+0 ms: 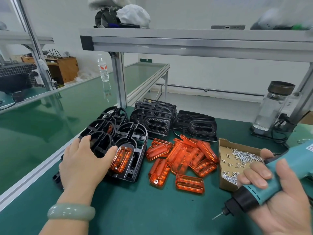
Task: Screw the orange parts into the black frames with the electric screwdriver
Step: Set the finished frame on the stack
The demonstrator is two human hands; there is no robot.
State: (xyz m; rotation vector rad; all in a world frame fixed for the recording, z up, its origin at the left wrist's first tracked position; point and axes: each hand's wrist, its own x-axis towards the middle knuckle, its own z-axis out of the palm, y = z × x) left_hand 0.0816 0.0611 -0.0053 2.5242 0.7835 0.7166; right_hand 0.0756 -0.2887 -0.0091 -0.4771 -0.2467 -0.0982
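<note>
My left hand [84, 161] grips a black frame [133, 163] that carries an orange part [121, 158], at the left of the green mat; thumb and fingers curl over the frame's near left edge. Behind it lie more black frames [108, 131], some with orange parts inside. A loose pile of orange parts [184, 158] sits in the middle of the mat. My right hand [274, 187] holds the teal electric screwdriver [264, 187], with its bit pointing down-left above the mat at the lower right.
An open cardboard box [225, 177] with several small silver screws stands to the right of the orange pile. Two stacks of black frames [157, 121] lean at the back. A glass bottle [271, 106] stands at the far right. An aluminium shelf [186, 41] spans overhead.
</note>
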